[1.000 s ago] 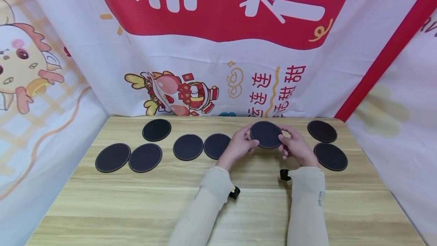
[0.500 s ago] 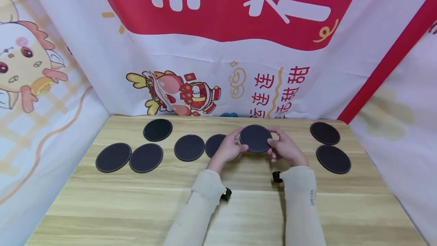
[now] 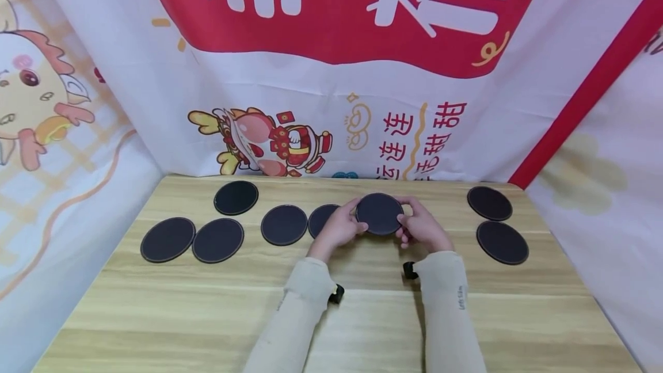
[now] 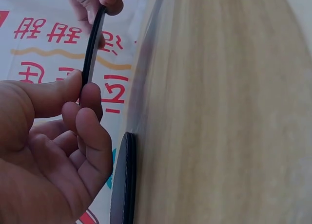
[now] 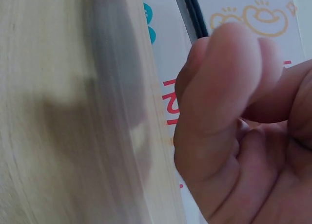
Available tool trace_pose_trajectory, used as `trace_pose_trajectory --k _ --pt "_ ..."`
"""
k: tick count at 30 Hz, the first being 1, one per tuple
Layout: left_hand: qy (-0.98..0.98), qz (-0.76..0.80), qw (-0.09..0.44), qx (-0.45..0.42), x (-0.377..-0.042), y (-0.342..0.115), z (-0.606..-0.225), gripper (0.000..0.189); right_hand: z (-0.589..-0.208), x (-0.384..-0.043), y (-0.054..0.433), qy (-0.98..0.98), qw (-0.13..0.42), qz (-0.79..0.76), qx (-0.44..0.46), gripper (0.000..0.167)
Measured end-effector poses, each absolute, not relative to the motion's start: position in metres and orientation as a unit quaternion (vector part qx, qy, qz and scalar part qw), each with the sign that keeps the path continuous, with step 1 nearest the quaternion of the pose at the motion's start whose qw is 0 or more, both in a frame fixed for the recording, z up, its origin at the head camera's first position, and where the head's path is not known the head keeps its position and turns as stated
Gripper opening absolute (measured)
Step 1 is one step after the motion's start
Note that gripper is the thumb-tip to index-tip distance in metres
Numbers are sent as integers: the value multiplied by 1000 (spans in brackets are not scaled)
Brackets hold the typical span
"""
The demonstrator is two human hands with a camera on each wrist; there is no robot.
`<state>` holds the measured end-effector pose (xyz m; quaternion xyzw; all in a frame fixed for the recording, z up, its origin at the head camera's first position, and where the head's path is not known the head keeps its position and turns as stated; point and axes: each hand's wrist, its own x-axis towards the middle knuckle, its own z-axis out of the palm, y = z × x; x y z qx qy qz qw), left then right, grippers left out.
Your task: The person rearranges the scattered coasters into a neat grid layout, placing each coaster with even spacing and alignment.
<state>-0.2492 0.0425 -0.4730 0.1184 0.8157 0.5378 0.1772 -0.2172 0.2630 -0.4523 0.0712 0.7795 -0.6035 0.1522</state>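
Between both hands a round black coaster [image 3: 380,214] with a thin pale edge line is held above the table. My left hand [image 3: 336,228] pinches its left edge between thumb and fingers, while my right hand [image 3: 422,226] pinches the right edge. In the left wrist view the coaster [image 4: 92,48] shows edge-on, clear of the wood. Its rim [image 5: 194,12] appears at the top of the right wrist view, beside the right fingertips. Just left of the left hand lies another black coaster [image 3: 319,220], partly hidden by that hand, next to a matching one [image 3: 284,225].
Three more black coasters lie at the left, one at the back [image 3: 236,197] and a pair [image 3: 168,239] in front. Two others [image 3: 489,203] sit at the right. A printed cloth [image 3: 290,85] hangs behind the wooden table [image 3: 373,327].
Both hands have carried the held coaster leftward and slightly toward the person, nearer to the coasters left of centre. The left hand now covers more of the adjacent coaster.
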Motion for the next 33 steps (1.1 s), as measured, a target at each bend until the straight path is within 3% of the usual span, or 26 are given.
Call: trace_pose_trajectory --k 12,20,33 --pt "835 504 183 125 -257 43 -478 74 -458 -219 260 772 155 -610 84 41" --pt "899 395 146 124 -253 50 -482 68 -463 -219 260 775 153 -608 84 43" --pt "912 365 144 120 -248 49 -481 63 -471 -222 250 774 171 -596 129 41"
